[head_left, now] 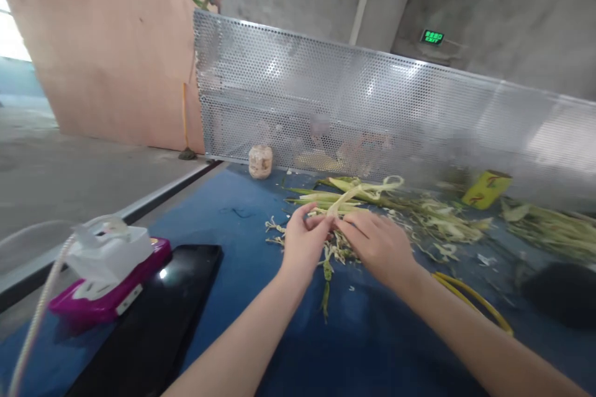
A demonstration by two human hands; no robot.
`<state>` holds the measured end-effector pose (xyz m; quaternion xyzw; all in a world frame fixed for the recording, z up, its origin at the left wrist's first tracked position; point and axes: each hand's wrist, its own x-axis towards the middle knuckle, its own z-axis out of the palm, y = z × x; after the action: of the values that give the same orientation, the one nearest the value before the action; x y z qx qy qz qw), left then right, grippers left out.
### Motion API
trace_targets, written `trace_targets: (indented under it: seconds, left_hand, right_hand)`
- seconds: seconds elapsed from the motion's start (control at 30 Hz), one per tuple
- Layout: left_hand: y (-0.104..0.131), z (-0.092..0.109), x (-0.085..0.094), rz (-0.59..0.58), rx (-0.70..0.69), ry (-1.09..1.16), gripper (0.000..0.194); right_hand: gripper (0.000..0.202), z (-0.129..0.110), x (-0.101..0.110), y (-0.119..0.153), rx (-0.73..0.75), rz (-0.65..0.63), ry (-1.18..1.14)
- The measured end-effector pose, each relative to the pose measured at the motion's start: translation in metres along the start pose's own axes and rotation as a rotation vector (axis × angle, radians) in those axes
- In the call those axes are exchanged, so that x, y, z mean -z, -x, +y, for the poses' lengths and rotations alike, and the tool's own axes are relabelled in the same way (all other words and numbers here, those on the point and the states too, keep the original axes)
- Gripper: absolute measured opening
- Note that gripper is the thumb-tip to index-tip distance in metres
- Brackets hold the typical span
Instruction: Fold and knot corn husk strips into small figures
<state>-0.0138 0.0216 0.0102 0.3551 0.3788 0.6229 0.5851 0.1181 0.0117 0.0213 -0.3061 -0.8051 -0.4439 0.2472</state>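
The left hand (305,239) and right hand (379,245) meet fingertip to fingertip, both pinching the near end of a pale strip (347,200). The strip looks like dried plant husk: flat, ribbon-like, creamy yellow-green, rising away from the fingers and slanting to the right into a loose curl at its far end; its gripped end is hidden by the fingers. Just below the fingertips is a knotted green piece (328,272) with a narrow, leafy tail; whether it joins the strip, I cannot tell. Beyond the hands spreads a heap of husks (428,217), long smooth blades on the left, frayed, crinkled shreds on the right, all on a smooth blue tabletop (233,211). A bent yellow band (479,301) lies beside the right forearm. Farther out stand a squat, clear-looking jar (259,162), a yellow box (487,189) and a shiny perforated metal screen (288,62).
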Motion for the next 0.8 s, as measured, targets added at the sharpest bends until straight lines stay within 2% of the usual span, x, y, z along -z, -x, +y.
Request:
trace_targets:
  seconds: [0.1, 0.23, 0.3, 0.4, 0.47, 0.6, 0.8]
  left_hand:
    - [0.000, 0.000, 0.001, -0.064, 0.032, -0.089, 0.037]
    - [-0.002, 0.001, 0.003, -0.044, 0.061, -0.126, 0.040]
    - [-0.003, 0.002, 0.004, -0.039, 0.066, -0.153, 0.043]
    - [-0.002, 0.002, 0.002, -0.045, 0.080, -0.218, 0.048]
    - [-0.002, 0.000, 0.000, -0.062, 0.095, -0.251, 0.052]
    - [-0.001, -0.003, -0.002, -0.095, 0.097, -0.359, 0.058]
    - [0.000, -0.004, 0.001, -0.198, 0.008, -0.525, 0.059]
  right_hand:
    - [0.023, 0.001, -0.001, 0.008, -0.095, -0.036, -0.045]
    - [0.019, 0.000, -0.003, 0.015, -0.249, -0.034, -0.226]
    - [0.019, 0.001, -0.002, 0.016, -0.410, -0.062, -0.370]
    - [0.018, 0.008, -0.002, 0.019, -0.706, -0.178, -0.608]
    - [0.019, 0.014, -0.005, 0.021, -0.827, -0.261, -0.786]
    - [0.021, 0.022, -0.014, 0.025, -0.917, -0.338, -1.122]
    - [0.015, 0.017, -0.019, 0.023, -1.054, -0.299, -1.311]
